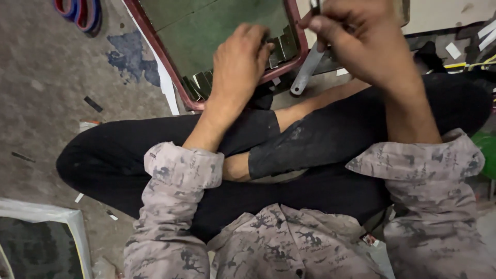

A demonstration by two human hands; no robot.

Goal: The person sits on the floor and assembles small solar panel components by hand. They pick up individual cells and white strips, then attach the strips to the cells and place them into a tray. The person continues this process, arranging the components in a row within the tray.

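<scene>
Green board (206, 36) in a red frame (155, 49) is lying on the floor ahead; left hand (238, 64) is pressing down on its near edge, fingers together. Right hand (361, 44) is closing round a metal tool (306, 70), gripping tight above the crossed legs (320, 139).

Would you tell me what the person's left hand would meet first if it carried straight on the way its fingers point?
The left hand points up-right; it would probably meet the small dark folded tabs along the red-rimmed green panel's edge first, though depth is unclear.
</scene>
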